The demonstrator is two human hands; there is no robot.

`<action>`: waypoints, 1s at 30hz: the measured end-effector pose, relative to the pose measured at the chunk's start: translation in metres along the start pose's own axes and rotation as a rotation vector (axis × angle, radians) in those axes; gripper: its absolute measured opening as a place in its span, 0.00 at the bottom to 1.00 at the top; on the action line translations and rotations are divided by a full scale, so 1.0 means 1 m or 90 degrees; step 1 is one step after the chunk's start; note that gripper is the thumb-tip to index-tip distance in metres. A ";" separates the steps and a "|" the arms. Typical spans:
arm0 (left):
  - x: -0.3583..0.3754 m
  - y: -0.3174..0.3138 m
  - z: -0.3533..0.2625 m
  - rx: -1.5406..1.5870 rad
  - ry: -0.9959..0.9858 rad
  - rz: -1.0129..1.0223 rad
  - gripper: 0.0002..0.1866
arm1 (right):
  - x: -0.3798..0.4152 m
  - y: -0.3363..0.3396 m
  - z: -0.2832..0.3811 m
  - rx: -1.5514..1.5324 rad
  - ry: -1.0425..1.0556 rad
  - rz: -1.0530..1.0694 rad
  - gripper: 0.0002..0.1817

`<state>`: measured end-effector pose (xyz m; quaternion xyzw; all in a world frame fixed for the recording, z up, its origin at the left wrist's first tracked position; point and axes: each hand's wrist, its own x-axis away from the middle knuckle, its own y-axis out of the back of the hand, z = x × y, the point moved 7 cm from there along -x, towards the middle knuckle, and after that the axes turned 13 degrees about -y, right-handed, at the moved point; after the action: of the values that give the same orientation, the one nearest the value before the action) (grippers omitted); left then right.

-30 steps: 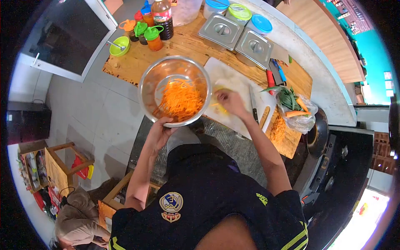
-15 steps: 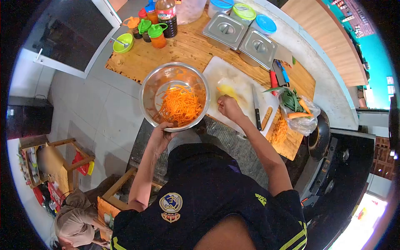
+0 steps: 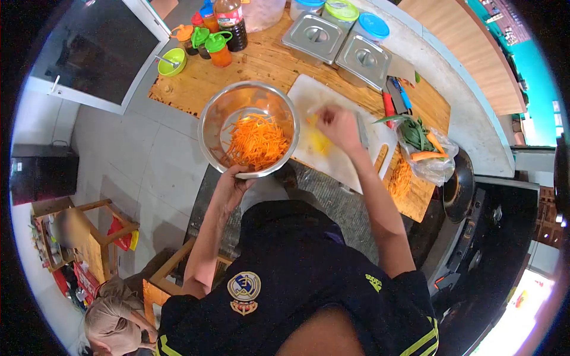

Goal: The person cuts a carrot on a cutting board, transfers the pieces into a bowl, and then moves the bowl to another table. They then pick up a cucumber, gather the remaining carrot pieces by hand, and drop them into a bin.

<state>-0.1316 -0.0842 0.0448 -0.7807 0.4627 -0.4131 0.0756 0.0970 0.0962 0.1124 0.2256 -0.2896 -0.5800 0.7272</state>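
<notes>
My left hand point(image 3: 233, 181) grips the near rim of a metal mixing bowl point(image 3: 209, 142), thumb at its edge. Shredded carrot point(image 3: 258, 141) lies heaped inside the tilted bowl. My right hand point(image 3: 339, 126) is over a white cutting board point(image 3: 306, 95), slightly blurred, its fingers curled together. Whatever they hold, if anything, I cannot make out. Below the fingers the board has a yellow-orange patch point(image 3: 319, 142). A knife point(image 3: 363, 132) lies on the board behind my right wrist, which mostly hides it.
Lidded steel containers point(image 3: 314, 37) stand behind the board, with sauce bottles point(image 3: 219, 50) and a green bowl point(image 3: 172, 62) to the left. On the right are a bag of vegetables point(image 3: 427, 145), more carrot shreds point(image 3: 401, 179) and a pan point(image 3: 458, 184). Another person point(image 3: 116, 320) is at lower left.
My right hand has moved up and slightly right over the board, now covering the knife's handle area. The bowl stays in my left hand, shifted slightly up. The whole view has shifted a little.
</notes>
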 end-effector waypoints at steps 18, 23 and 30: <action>0.020 -0.019 0.006 0.079 0.012 0.024 0.15 | -0.053 -0.081 -0.074 0.080 0.199 -0.034 0.18; 0.012 -0.004 0.005 0.043 0.033 0.018 0.18 | -0.047 -0.091 -0.064 0.033 0.130 0.028 0.08; 0.007 0.005 0.009 0.016 0.003 -0.008 0.19 | -0.049 -0.076 -0.076 0.000 0.135 -0.020 0.06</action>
<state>-0.1264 -0.0947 0.0403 -0.7816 0.4524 -0.4215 0.0817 0.0869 0.1263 -0.0018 0.2903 -0.2074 -0.5643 0.7445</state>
